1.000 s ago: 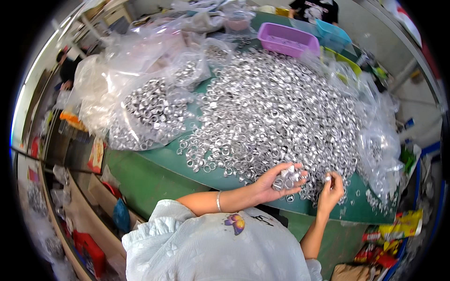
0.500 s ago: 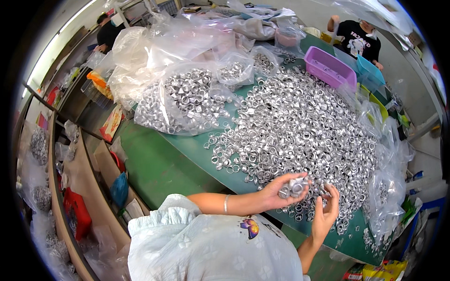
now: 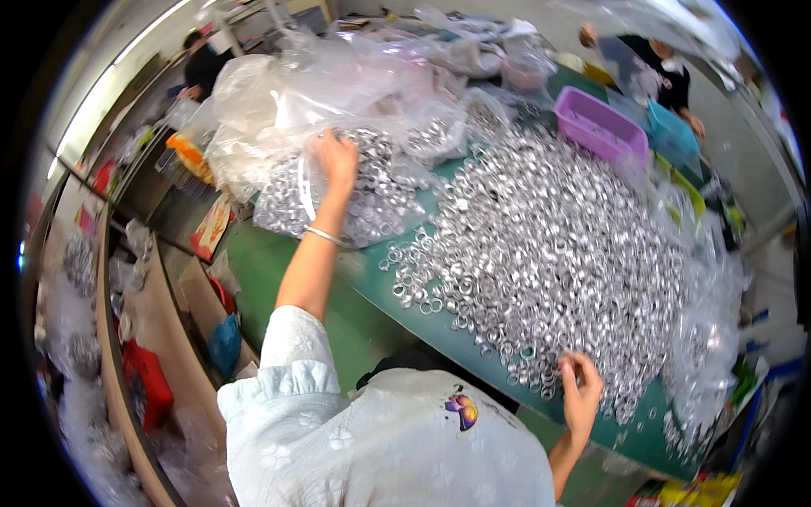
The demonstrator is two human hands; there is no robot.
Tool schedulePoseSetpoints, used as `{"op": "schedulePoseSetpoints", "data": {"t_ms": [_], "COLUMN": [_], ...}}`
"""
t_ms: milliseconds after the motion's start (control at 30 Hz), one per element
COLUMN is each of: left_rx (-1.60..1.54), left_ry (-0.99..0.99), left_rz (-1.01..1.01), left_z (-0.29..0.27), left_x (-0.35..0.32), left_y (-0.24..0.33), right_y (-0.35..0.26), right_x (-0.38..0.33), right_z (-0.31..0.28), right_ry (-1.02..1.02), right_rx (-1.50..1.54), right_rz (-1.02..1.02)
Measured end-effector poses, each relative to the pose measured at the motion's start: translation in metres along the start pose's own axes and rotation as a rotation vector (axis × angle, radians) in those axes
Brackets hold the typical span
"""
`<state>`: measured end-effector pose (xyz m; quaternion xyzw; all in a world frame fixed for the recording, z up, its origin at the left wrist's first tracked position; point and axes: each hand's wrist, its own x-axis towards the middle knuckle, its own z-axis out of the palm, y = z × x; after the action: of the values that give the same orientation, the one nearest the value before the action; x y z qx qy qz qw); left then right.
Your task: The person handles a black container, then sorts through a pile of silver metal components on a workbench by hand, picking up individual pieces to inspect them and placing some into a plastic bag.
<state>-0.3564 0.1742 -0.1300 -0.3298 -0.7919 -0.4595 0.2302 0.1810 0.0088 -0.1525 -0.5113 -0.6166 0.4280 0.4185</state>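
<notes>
My left hand is stretched out over the mouth of a clear plastic bag filled with silver-coloured metal rings. The hand is smeared by motion, and whatever lies under its fingers is hidden. On the right, a wide heap of loose metal rings covers the green table. My right hand is at the near edge of this heap, its thumb and fingers curled toward each other. What is between those fingertips is too small to make out.
Behind the heap stands a purple plastic basket, with a blue basket beside it. Clear plastic sheeting lies along the right table edge. Two people work farther back. On the left is a shelf holding a red bin.
My left hand, which held a cluster of rings over the heap, has swung left and away from me to the ring bag. My right hand has shifted slightly, its fingers curling closer together.
</notes>
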Motion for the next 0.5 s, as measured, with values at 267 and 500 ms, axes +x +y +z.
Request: {"op": "schedulePoseSetpoints", "data": {"t_ms": [267,500], "left_rx": [0.135,-0.720], "left_ry": [-0.198,-0.702], "left_rz": [0.270,0.496], "left_z": [-0.005,-0.055], "left_x": [-0.038,-0.182], "left_y": [0.014,0.138], "right_y": [0.006,-0.007], "right_x": [-0.002,0.072], "right_z": [-0.009,0.011], "right_ry": [0.064,0.226], "right_rx": [-0.013,-0.603], "right_rz": [0.077,-0.362]}}
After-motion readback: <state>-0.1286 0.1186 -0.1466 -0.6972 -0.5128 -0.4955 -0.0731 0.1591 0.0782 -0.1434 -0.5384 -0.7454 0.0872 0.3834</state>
